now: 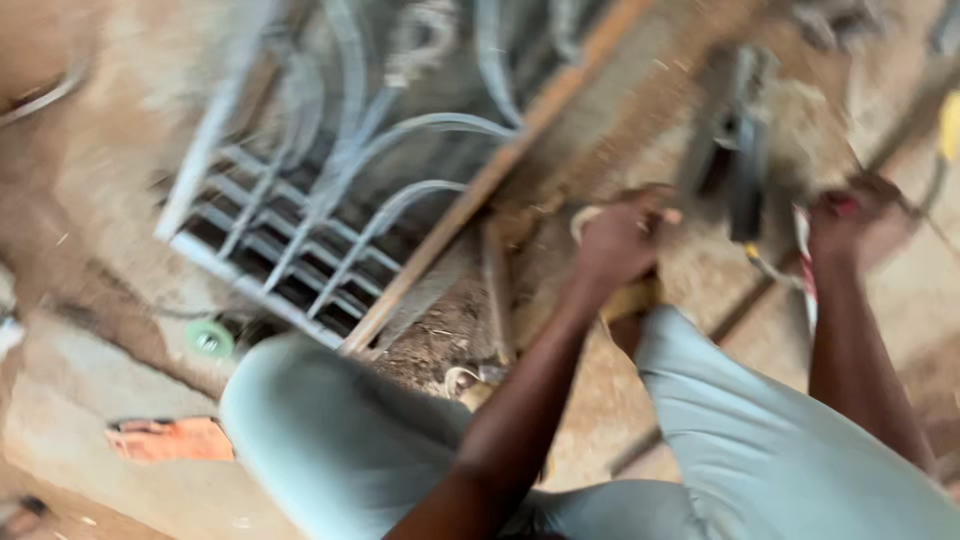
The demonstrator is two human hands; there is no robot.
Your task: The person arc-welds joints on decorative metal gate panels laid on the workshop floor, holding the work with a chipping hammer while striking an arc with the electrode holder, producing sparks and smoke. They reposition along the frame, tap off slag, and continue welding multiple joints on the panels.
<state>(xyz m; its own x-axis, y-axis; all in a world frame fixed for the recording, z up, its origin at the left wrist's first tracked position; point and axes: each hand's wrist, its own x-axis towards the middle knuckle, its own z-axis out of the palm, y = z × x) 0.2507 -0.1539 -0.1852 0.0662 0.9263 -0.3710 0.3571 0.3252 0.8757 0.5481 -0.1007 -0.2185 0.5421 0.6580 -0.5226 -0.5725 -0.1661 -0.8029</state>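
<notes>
Down low: left hand (618, 240) closed on something pale, too blurred to name; right hand (855, 222) fisted around a red-and-white handle, beside the dark metal tool (735, 150) on the sandy ground. Probably heavy, rigid; best gripped by handle.

Head-worn camera looks steeply down, close, tilted and motion-blurred, over sandy ground (90, 400).

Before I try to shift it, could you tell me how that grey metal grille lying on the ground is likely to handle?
The metal grille looks like welded bars and curved scrollwork in a frame, so it is probably stiff and heavy for its size. Lying flat on the dirt floor, it would likely drag rather than slide or roll. The picture is blurred, so sharp edges cannot be ruled out.
</notes>
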